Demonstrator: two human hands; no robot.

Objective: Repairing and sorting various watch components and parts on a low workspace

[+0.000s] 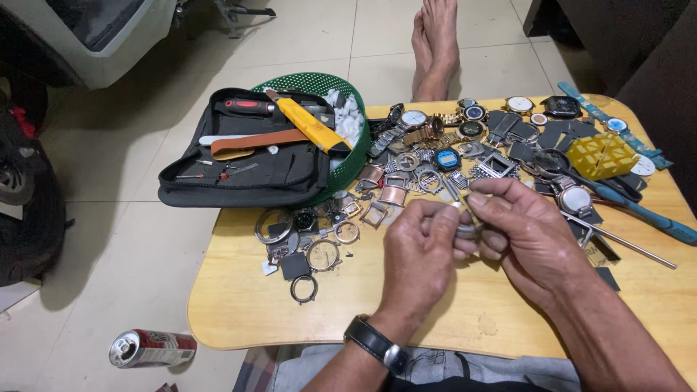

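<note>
My left hand (420, 255) and my right hand (524, 234) meet above the low wooden table (239, 305), fingertips pinched together on a small metal watch part (467, 226). The part is mostly hidden by my fingers. A black wristwatch (376, 344) is on my left wrist. Just beyond my hands lies a heap of watch cases, rings and bracelet pieces (406, 170). Loose round bezels (321, 255) lie to the left of my left hand.
A black tool pouch (247, 163) with a yellow utility knife (314, 127) rests over a green basket (319, 81) at the table's left edge. A yellow plastic holder (601, 154), blue-handled tools (653, 218) and a metal rod (624, 243) lie right. A drink can (151, 347) lies on the tiled floor. Bare feet (435, 43) rest beyond the table.
</note>
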